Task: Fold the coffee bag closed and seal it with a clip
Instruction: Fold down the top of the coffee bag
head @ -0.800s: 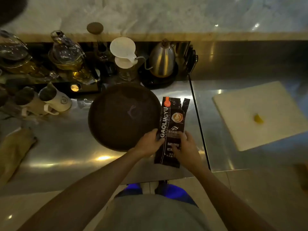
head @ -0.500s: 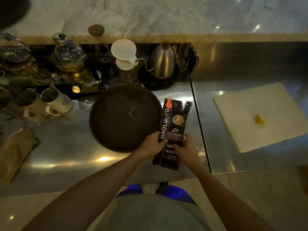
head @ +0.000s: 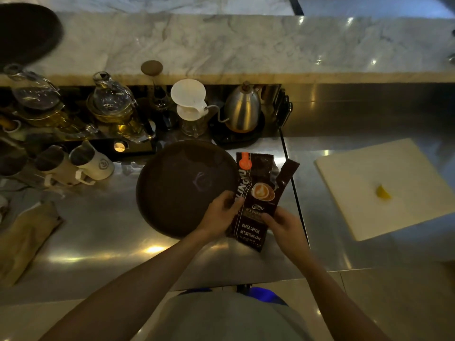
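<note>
coffee bag held upright in both hands, top not yet folded, no clip confirmed.

the coffee bag (head: 256, 200) stands at the steel counter's (head: 103, 242) front edge, at 3 o'clock of the round dark tray (head: 182, 188). left hand (head: 220, 214) clasps its left edge, right hand (head: 283, 226) its lower right side; both are closed on the bag, apparently to steady it for folding. its top at 12 o'clock stands open, a side flap (head: 286, 174) splayed toward 1 o'clock. the orange mark (head: 245, 161) at the top corner may be a clip; cannot tell.
</note>
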